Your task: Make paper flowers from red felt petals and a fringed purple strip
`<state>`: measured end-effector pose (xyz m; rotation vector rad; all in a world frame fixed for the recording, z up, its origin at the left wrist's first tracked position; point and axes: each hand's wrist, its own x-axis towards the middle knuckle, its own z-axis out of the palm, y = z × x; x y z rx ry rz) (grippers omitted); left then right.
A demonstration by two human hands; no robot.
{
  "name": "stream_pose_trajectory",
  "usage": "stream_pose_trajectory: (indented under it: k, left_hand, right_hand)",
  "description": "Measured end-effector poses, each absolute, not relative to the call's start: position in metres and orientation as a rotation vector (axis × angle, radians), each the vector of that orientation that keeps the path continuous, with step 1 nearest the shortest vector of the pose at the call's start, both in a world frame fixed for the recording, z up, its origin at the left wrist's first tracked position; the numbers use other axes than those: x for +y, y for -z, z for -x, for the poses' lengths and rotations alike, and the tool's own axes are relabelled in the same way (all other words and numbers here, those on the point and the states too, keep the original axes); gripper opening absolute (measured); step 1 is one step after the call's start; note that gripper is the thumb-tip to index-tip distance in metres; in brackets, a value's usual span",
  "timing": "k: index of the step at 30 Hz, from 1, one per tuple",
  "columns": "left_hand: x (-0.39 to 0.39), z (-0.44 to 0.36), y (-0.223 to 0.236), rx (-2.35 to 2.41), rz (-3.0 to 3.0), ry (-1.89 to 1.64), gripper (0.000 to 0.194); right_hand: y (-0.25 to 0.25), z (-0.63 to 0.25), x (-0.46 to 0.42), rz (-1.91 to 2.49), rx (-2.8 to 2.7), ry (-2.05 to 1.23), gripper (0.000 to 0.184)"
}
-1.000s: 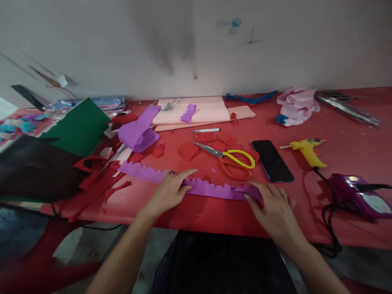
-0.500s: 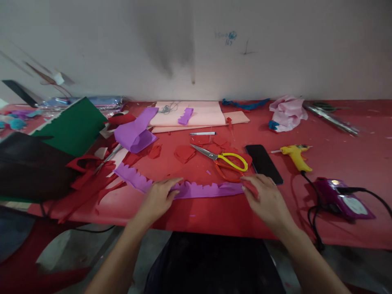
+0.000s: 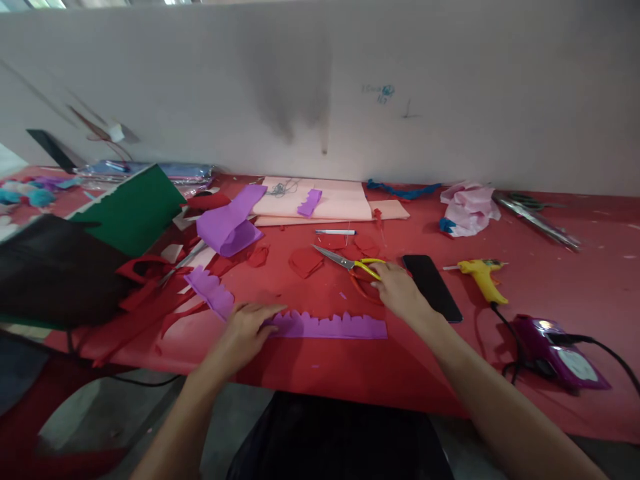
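Note:
A long purple paper strip [image 3: 330, 327] with a scalloped upper edge lies on the red table [image 3: 565, 273] near its front edge. My left hand [image 3: 245, 328] rests flat on the strip's left part, fingers stretched out. My right hand [image 3: 397, 288] lies apart from the strip, over the yellow and red handles of the scissors [image 3: 334, 257], its fingers curled onto them. The steel blades point left, toward a pile of red paper petals [image 3: 305, 261].
A black phone [image 3: 433, 287] lies just right of my right hand. Further right are a yellow glue gun [image 3: 480, 275] and a corded purple device [image 3: 555, 343]. Folded purple paper [image 3: 230, 223], pink sheets [image 3: 320, 200] and a pen [image 3: 335, 232] lie behind; green [image 3: 130, 207] and black [image 3: 50, 267] sheets sit left.
My right hand has let go of the strip's right end and moved up onto the scissors' handles. My left hand stays on the strip, which now lies flat.

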<state>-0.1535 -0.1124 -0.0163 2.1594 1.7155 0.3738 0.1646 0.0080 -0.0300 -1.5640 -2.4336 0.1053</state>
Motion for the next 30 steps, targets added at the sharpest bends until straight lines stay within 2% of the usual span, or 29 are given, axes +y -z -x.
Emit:
stream_pose_trajectory:
  k: [6, 9, 14, 17, 20, 24, 30]
  left_hand:
    - [-0.117, 0.153, 0.019, 1.756, -2.167, -0.468, 0.041]
    - [-0.120, 0.155, 0.020, 1.755, -2.176, -0.523, 0.042]
    - [-0.115, 0.154, 0.019, 1.694, -2.202, -0.539, 0.044]
    - [-0.114, 0.144, 0.015, 1.762, -2.273, -0.602, 0.043]
    - [-0.122, 0.127, 0.014, 1.765, -2.351, -0.743, 0.031]
    - [-0.142, 0.102, 0.022, 1.600, -2.413, -0.695, 0.023]
    - [-0.156, 0.091, 0.035, 1.623, -2.365, -0.707, 0.027]
  right_hand:
    - [0.017, -0.147, -0.001, 1.602, -2.352, -0.001, 0.028]
    - [0.019, -0.152, -0.032, 1.495, -2.376, -0.237, 0.022]
    - [0.031, -0.175, -0.075, 1.545, -2.374, -0.474, 0.031]
    - [0.030, -0.186, -0.086, 1.561, -2.314, -0.307, 0.032]
    - [0.025, -0.188, -0.100, 1.477, -2.244, -0.121, 0.030]
    - [0.029, -0.181, -0.126, 1.389, -2.280, -0.135, 0.025]
    - [0.042, -0.181, -0.137, 1.491, -2.289, -0.175, 0.023]
